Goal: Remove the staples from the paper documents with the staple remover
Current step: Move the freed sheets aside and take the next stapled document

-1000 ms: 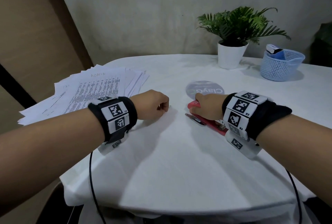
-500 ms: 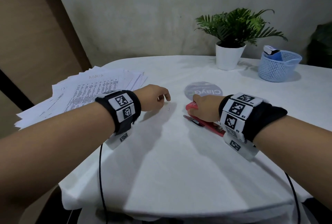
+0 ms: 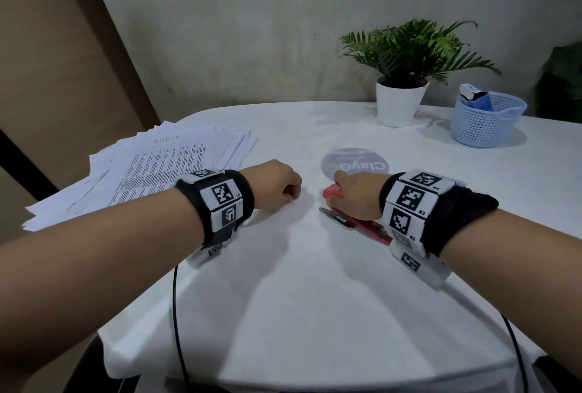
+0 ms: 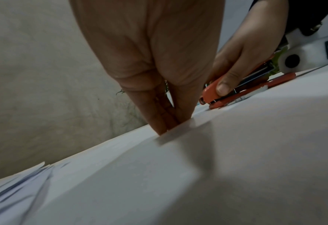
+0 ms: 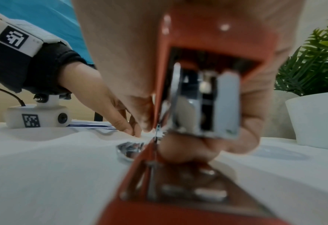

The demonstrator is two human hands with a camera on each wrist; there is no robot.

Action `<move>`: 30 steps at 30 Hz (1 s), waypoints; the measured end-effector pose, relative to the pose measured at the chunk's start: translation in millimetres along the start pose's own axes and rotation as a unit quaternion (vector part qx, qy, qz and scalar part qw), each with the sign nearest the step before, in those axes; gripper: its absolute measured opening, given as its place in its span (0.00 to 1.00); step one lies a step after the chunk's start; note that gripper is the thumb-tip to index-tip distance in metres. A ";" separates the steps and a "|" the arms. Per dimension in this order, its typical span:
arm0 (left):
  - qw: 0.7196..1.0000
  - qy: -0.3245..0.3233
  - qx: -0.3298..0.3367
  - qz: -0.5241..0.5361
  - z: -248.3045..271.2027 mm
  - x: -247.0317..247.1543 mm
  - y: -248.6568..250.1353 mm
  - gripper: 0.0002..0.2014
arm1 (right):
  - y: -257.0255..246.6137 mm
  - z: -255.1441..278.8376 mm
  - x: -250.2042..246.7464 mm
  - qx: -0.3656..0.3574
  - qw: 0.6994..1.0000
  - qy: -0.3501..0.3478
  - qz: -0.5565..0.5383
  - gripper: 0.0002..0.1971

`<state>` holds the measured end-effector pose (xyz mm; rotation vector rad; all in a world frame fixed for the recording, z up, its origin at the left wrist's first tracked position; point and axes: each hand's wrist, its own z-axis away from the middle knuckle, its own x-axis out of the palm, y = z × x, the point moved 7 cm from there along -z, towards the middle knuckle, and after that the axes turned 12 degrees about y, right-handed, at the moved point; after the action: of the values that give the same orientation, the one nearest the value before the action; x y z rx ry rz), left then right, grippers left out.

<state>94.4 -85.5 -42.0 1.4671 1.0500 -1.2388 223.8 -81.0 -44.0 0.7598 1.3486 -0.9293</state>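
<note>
A red stapler-style staple remover [image 3: 331,191] lies on the white tablecloth [image 3: 315,282] with its upper arm raised. My right hand [image 3: 348,196] grips that arm, and in the left wrist view the thumb presses on the red staple remover [image 4: 210,93]. The right wrist view shows the staple remover [image 5: 213,53] close up, with its metal base on the cloth. My left hand [image 3: 285,189] is curled just left of it. Its fingertips [image 4: 160,126] are pinched together against the cloth. A tiny staple [image 3: 293,202] lies beside them. The stack of papers [image 3: 151,172] sits left of my left wrist.
A potted plant [image 3: 400,103] and a blue basket [image 3: 485,125] with small items stand at the back right. A round grey sticker [image 3: 357,162] lies just beyond my right hand. The table edge runs along the near side, and cables hang from both wrists.
My left hand stretched its fingers out half a second ago and has curled again, staying just left of the staple remover. My right hand has kept its grip on the staple remover.
</note>
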 end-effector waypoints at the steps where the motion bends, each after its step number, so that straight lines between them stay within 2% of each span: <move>1: 1.000 0.000 0.004 0.001 0.2 0.0 0.0 0.09 | -0.2 0.1 -0.2 0.000 1.000 0.000 0.001 0.23; 14: 0.999 -0.016 0.044 -0.015 5.6 5.4 2.0 0.07 | 0.4 1.9 -2.5 -0.002 1.000 0.005 -0.003 0.24; 18: 0.999 -0.032 0.034 -0.005 6.5 7.1 -1.5 0.06 | 1.1 1.8 -2.6 0.003 1.000 0.004 -0.007 0.24; 20: 0.999 -0.023 0.021 0.018 7.3 0.0 -4.7 0.05 | 3.2 1.6 -3.1 0.011 1.000 0.004 -0.011 0.24; 23: 0.997 0.027 0.004 0.071 8.2 -24.5 -14.2 0.05 | 8.8 2.0 -5.8 0.026 1.000 -0.003 -0.014 0.25; 25: 0.987 0.059 -0.026 0.149 12.5 -43.8 -25.8 0.05 | 10.3 6.7 -14.3 0.033 0.999 0.006 -0.017 0.24; 28: 0.940 0.100 -0.061 0.319 31.1 -72.2 -40.2 0.10 | 4.2 16.4 -34.9 0.015 0.998 0.029 -0.048 0.11; 30: 0.917 0.128 -0.067 0.372 51.8 -91.8 -49.8 0.10 | -5.6 22.3 -47.2 0.020 0.996 0.035 -0.082 0.11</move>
<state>23.3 -129.5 39.3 1.7161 0.6088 -0.4319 229.8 -97.9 5.4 0.7258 1.4741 -1.0699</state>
